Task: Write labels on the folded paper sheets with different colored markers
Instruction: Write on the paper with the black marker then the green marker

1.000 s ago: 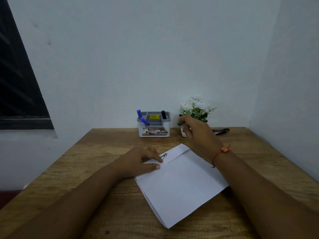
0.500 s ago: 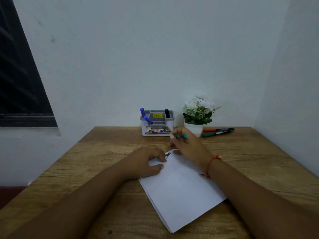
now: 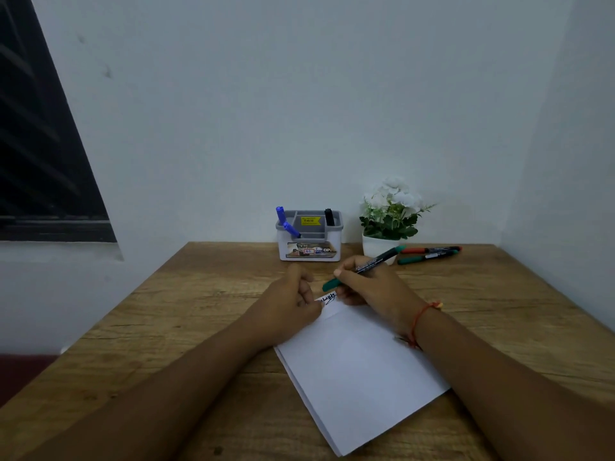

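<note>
A stack of folded white paper sheets lies on the wooden table in front of me. Black writing marks the far corner of a lower sheet. My right hand grips a green marker above that corner, its capped green end pointing left. My left hand sits at the paper's far left corner with fingers loosely curled and thumb raised, just short of the marker's end and holding nothing.
A grey desk organizer at the back holds two blue markers and a black marker. Right of it stands a white flower pot. A red marker and another green marker lie beside the pot.
My right hand came back from beside the flower pot with the green marker to above the paper's far corner. My left hand lifted from lying flat on the paper and curled its fingers.
</note>
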### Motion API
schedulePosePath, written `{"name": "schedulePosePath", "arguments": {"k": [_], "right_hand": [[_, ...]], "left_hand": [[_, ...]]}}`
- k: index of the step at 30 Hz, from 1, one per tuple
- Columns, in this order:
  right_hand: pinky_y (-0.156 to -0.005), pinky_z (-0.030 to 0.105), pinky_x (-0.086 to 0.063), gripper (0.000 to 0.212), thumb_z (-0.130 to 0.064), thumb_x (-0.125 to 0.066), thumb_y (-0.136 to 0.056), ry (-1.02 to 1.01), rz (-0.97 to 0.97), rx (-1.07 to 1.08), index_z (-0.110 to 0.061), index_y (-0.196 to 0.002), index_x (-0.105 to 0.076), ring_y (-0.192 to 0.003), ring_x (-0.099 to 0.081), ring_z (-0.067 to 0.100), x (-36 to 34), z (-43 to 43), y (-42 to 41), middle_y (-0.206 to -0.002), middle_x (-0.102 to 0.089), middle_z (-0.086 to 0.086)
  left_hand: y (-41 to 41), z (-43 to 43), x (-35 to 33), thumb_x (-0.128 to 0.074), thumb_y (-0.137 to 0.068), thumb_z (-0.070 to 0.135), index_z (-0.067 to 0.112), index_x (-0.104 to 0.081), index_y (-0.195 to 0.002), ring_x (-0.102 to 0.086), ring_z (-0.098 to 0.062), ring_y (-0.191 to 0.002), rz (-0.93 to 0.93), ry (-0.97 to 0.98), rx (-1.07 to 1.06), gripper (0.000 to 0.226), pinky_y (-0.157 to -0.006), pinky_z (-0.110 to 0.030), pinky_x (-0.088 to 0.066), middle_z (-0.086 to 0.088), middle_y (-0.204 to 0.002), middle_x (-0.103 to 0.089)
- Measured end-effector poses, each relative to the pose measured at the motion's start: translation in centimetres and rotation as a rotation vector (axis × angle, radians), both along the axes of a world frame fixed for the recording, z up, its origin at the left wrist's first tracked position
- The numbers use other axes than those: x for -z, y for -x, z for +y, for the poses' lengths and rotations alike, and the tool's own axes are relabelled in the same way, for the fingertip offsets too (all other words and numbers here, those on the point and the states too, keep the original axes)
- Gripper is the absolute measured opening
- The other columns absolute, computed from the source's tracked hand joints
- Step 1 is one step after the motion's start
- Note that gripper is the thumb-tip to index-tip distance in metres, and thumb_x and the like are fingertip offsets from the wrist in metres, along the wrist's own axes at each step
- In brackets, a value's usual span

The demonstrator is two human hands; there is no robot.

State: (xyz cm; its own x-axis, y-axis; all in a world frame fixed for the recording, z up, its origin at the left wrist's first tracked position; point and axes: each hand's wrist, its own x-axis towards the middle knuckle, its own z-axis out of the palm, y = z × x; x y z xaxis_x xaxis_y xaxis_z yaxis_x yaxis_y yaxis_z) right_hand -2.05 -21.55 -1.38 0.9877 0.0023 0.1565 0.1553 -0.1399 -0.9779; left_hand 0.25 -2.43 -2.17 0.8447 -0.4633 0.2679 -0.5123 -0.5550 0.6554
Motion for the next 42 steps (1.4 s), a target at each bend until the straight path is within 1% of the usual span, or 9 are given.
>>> {"name": "schedulePosePath", "arguments": {"k": [7,12,20,28,31,33,37,40,42], "right_hand": [[-0.074,0.028,-0.056,0.029,-0.031,-0.067,-0.095,0.078,0.016,-0.02,-0.004,-0.092,-0.077,-0.077,-0.07,0.017,-0.2,0.0,0.4,-0.085,-0.076,0.019],[-0.066,0.017,-0.057,0.027,-0.025,-0.071,-0.092,0.052,0.045,-0.062,-0.001,-0.1,-0.076,-0.076,-0.073,0.011,-0.5,-0.4,0.6,-0.085,-0.078,0.014],[-0.069,0.02,-0.059,0.023,-0.021,-0.069,-0.094,0.0,0.106,-0.065,0.0,-0.1,-0.074,-0.083,-0.077,0.019,-0.7,-0.3,0.5,-0.087,-0.079,0.014],[-0.07,0.025,-0.059,0.027,-0.018,-0.053,-0.102,-0.021,0.127,-0.059,-0.006,-0.099,-0.076,-0.09,-0.077,0.025,-1.1,0.2,1.0,-0.092,-0.079,0.015],[-0.071,0.028,-0.056,0.04,-0.029,-0.039,-0.105,-0.068,0.161,-0.059,-0.009,-0.109,-0.073,-0.09,-0.076,0.023,-1.2,0.3,1.1,-0.094,-0.079,0.017],[-0.067,0.027,-0.056,0.045,-0.037,-0.034,-0.106,-0.138,0.176,-0.024,-0.011,-0.107,-0.071,-0.082,-0.075,0.021,-1.3,0.2,1.0,-0.092,-0.078,0.02],[-0.058,0.025,-0.054,0.043,-0.041,-0.035,-0.107,-0.173,0.161,0.041,-0.013,-0.095,-0.066,-0.07,-0.071,0.017,-1.1,0.3,0.6,-0.088,-0.076,0.019],[-0.057,0.026,-0.055,0.041,-0.039,-0.039,-0.106,-0.103,0.14,0.076,-0.011,-0.092,-0.065,-0.068,-0.071,0.018,-0.8,0.5,0.5,-0.081,-0.076,0.016],[-0.058,0.025,-0.055,0.039,-0.036,-0.042,-0.106,-0.047,0.115,0.087,-0.009,-0.089,-0.065,-0.064,-0.07,0.018,-0.6,0.7,0.5,-0.074,-0.076,0.014]], "left_hand": [[0.4,-0.5,-0.4,-0.061,-0.092,0.04,0.026,-0.061,-0.109,-0.05,-0.001,-0.068,-0.1,-0.085,-0.059,0.023,-0.056,-0.019,-0.034,0.012,-0.079,-0.057],[0.4,-0.4,-0.5,-0.063,-0.091,0.036,0.023,-0.07,-0.101,-0.051,0.0,-0.075,-0.093,-0.079,-0.036,0.018,-0.061,-0.019,-0.034,0.008,-0.088,-0.064],[0.4,-0.3,-0.6,-0.067,-0.089,0.03,0.026,-0.073,-0.093,-0.053,-0.003,-0.075,-0.043,-0.034,-0.03,0.009,-0.063,-0.019,-0.038,0.007,-0.087,-0.068],[0.4,0.0,-0.6,-0.065,-0.091,0.03,0.03,-0.073,-0.097,-0.056,-0.003,-0.074,0.012,-0.011,-0.04,0.01,-0.062,-0.018,-0.04,0.007,-0.086,-0.069],[0.3,0.1,-0.5,-0.063,-0.092,0.027,0.029,-0.068,-0.092,-0.055,0.002,-0.058,0.071,0.115,-0.087,0.005,-0.054,-0.012,-0.042,0.008,-0.071,-0.064],[0.1,0.3,-0.3,-0.063,-0.093,0.028,0.022,-0.068,-0.088,-0.054,-0.002,-0.056,0.078,0.196,-0.17,0.009,-0.053,-0.017,-0.044,0.001,-0.07,-0.063],[-0.5,0.7,-0.1,-0.067,-0.09,0.028,0.018,-0.071,-0.094,-0.05,-0.009,-0.068,-0.112,-0.004,-0.347,0.012,-0.058,-0.022,-0.037,-0.003,-0.081,-0.065],[-1.0,1.0,0.0,-0.066,-0.09,0.027,0.016,-0.073,-0.104,-0.056,-0.011,-0.078,-0.121,-0.112,-0.405,0.019,-0.065,-0.025,-0.045,-0.003,-0.09,-0.069],[-1.3,1.2,0.1,-0.065,-0.09,0.028,0.017,-0.073,-0.108,-0.055,-0.01,-0.077,-0.119,-0.156,-0.429,0.022,-0.058,-0.02,-0.041,-0.002,-0.091,-0.07]]}}
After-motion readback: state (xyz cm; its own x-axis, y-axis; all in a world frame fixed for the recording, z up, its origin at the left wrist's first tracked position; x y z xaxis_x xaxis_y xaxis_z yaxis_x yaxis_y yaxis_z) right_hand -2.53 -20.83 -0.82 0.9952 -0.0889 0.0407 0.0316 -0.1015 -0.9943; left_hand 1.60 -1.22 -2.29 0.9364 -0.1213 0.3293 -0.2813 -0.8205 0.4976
